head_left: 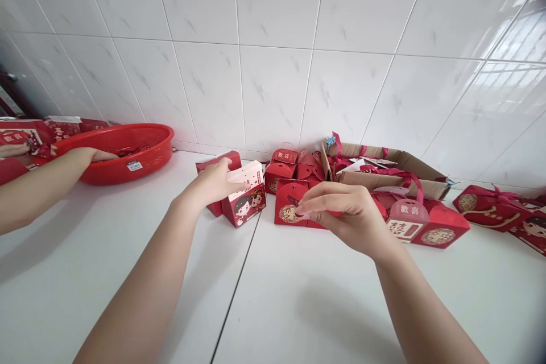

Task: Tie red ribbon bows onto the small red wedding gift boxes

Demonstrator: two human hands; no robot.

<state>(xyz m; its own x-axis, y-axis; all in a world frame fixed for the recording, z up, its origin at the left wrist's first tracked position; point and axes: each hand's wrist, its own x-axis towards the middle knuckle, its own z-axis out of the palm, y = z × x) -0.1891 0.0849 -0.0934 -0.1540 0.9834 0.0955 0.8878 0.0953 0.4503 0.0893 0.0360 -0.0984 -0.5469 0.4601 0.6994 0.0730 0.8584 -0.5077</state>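
My left hand (213,182) is closed over a red gift box (245,205) with a cartoon couple and a pale top, its thumb on that top. A second plain red box (216,208) stands tight behind it, partly covered by the hand. My right hand (343,207) is raised in a pinch in front of several red gift boxes. A small dark red bit shows at its fingertips, too small to name. Just behind those fingers is a red box with a gold round emblem (285,215).
At left another person's arm (51,179) reaches into a red plastic basket (157,151). An open cardboard box (409,162) with ribbons and cards stands by the tiled wall. More red gift boxes (443,233) line the white table (298,318), and ribboned ones (490,207) lie far right.
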